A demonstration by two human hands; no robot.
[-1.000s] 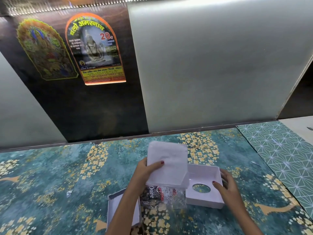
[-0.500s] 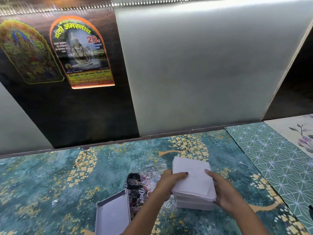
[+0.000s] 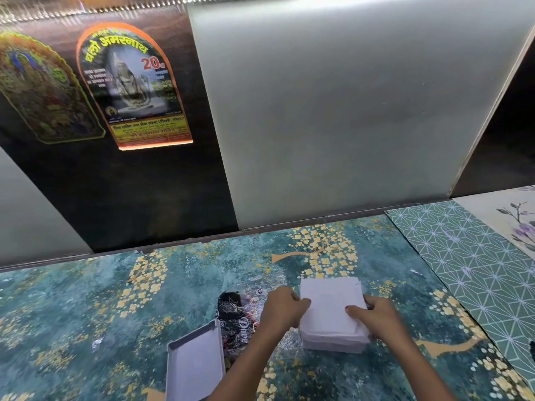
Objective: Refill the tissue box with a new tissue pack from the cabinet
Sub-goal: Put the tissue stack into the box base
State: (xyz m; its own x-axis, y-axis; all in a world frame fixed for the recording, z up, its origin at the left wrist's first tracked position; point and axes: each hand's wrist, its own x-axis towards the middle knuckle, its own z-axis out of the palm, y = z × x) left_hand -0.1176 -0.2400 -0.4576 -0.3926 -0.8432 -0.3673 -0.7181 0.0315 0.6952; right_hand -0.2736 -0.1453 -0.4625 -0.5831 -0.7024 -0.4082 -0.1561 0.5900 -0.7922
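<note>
Two hands work on one stack of white tissues [image 3: 330, 308], which sits in one white tissue box [image 3: 333, 345] on the teal flowered surface [image 3: 86, 314]. The left hand [image 3: 282, 309] presses the left edge of the stack, its fingers [image 3: 302, 301] curled over the top sheet. The right hand [image 3: 373, 316] holds the right edge, its thumb on the top and the other fingers [image 3: 369, 301] around the far side. So both hands are closed on the stack from two sides. Only a low white wall of the box shows under the stack, on the side near the wrists.

To the left of the left fingers lies one clear plastic wrapper [image 3: 234, 319] with dark print, flat and empty. Just beside it, nearer to the person, lies one white box lid [image 3: 197, 366], its inside turned up. Beyond the fingers, on the dark wall panel, there are two arched stickers [image 3: 136, 91]. To the right of the right fingers there is one green mat [image 3: 469, 256] with white lines.
</note>
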